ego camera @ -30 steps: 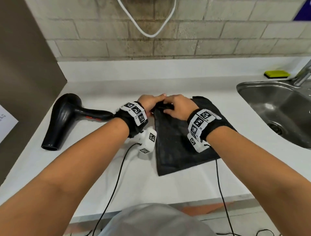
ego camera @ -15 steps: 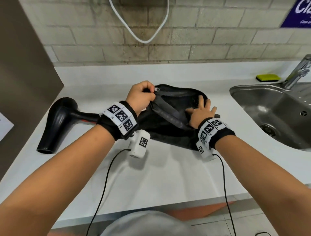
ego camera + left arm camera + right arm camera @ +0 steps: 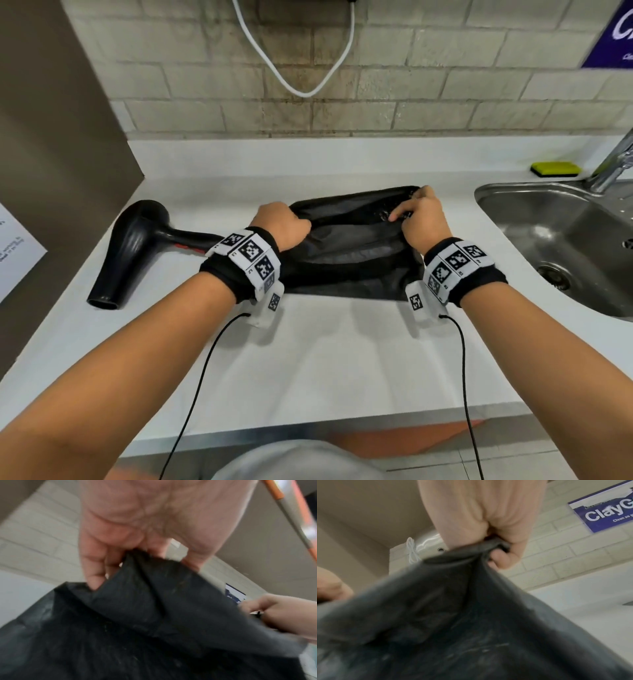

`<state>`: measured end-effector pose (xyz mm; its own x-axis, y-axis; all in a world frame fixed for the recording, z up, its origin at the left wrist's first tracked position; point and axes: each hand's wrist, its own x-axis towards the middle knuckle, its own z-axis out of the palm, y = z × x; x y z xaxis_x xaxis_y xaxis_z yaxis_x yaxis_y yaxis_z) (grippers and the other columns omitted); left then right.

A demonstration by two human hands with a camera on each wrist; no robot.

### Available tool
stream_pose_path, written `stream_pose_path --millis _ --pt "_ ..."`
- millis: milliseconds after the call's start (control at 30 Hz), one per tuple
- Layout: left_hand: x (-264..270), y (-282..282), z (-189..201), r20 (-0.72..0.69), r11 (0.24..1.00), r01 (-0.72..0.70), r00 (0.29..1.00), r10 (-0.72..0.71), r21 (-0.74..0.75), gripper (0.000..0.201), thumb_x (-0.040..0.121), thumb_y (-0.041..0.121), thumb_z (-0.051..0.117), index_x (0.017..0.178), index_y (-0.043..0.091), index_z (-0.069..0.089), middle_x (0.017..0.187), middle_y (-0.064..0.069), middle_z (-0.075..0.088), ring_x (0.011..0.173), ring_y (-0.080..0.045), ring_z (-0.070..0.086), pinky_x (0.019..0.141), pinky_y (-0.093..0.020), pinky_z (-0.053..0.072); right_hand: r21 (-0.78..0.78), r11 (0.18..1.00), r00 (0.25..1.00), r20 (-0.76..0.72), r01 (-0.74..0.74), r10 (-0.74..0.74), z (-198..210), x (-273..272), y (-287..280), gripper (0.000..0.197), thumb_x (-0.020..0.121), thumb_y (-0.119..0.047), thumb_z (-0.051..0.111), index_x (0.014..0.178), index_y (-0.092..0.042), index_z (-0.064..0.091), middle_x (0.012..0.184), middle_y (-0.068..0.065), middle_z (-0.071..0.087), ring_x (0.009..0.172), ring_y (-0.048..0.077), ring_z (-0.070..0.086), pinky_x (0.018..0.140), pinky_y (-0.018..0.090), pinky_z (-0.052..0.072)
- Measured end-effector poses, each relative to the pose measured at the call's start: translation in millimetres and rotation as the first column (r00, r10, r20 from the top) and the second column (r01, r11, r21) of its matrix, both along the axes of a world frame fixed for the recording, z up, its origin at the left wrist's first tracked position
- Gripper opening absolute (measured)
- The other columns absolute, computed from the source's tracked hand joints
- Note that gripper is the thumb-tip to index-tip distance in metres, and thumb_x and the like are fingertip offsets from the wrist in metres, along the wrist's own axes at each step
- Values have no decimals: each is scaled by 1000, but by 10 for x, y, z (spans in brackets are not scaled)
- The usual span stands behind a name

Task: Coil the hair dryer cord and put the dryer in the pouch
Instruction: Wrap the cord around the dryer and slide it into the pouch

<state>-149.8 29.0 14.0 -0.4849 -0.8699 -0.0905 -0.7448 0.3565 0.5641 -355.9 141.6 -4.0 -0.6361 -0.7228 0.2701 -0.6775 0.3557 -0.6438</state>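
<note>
A black fabric pouch (image 3: 349, 250) lies on the white counter (image 3: 325, 370) with its mouth stretched wide between my two hands. My left hand (image 3: 284, 226) grips the pouch's left rim, with the cloth (image 3: 154, 615) bunched under its curled fingers (image 3: 96, 566). My right hand (image 3: 419, 219) pinches the right rim, the folded edge (image 3: 488, 547) clamped in its fist. The black hair dryer (image 3: 137, 246) lies on its side to the left of the pouch, nozzle toward the counter's front. Its handle runs behind my left wrist. The dryer's cord is hidden.
A steel sink (image 3: 561, 246) with a tap (image 3: 613, 164) is sunk into the counter at the right, with a yellow-green sponge (image 3: 555, 169) behind it. A white cable (image 3: 298, 68) loops down the brick wall. A brown panel (image 3: 51, 171) walls the left side.
Both hands moved apart along the pouch rim and stretched its mouth wide. My right hand went from lying flat on the fabric to pinching the right rim.
</note>
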Motion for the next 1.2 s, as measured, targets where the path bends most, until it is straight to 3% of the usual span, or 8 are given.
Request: stream_pose_path --millis 200,400,567,667,800,933,1033,1200 --pt "119 41 -12 -408 967 -119 913 17 -225 8 79 7 64 83 13 66 87 -2 66 88 -24 61 76 -16 39 336 942 963 -259 23 69 -35 180 150 24 89 -32 48 95 -27 71 114 1 41 88 24 56 79 30 42" --pt "136 240 -59 -468 943 56 857 -214 -328 29 81 -5 53 84 17 72 82 1 49 77 -19 51 75 -13 37 388 894 943 -318 222 -96 -8 274 117 41 81 -34 65 117 -16 56 131 13 30 93 36 57 79 36 46" --pt "251 311 -69 94 947 137 989 -114 -290 48 83 4 49 126 26 55 111 -7 38 111 -30 40 98 -39 38 550 788 907 -419 276 -25 20 311 147 91 65 -33 81 136 -21 24 139 13 17 107 33 45 69 34 43" --pt "289 380 -40 516 976 173 853 -81 -132 61 77 15 58 133 21 35 130 -14 27 120 -39 31 99 -49 35 589 770 891 -450 244 63 -15 400 175 85 73 -21 72 139 -28 18 143 11 11 110 32 40 68 32 41" --pt "358 307 -95 254 987 156 954 -158 27 54 76 24 68 126 12 51 144 -11 27 127 -32 36 105 -33 36 646 760 965 -237 73 109 -38 420 228 79 74 -48 69 139 -36 25 144 8 17 120 38 36 96 44 39" --pt "386 416 -100 -139 999 -40 989 41 10 37 90 42 54 80 12 74 86 -10 69 89 -20 59 87 -17 39 285 959 997 -73 -2 23 -152 423 218 26 87 -34 57 107 -20 65 120 11 44 103 35 52 95 42 42" --pt "385 460 -175 -124 998 -43 992 37 -46 29 81 40 67 73 12 73 82 -8 71 87 -22 64 86 -27 48 166 981 983 -133 -101 123 -269 456 187 11 80 -1 51 85 -5 60 101 7 33 78 26 42 67 28 38" --pt "532 452 -354 257 985 117 963 -80 -128 69 69 19 79 130 8 48 143 -9 27 119 -34 45 102 -40 41 531 847 907 -341 -32 248 -278 436 213 27 78 -19 57 104 -22 64 119 6 36 89 28 48 66 29 36"
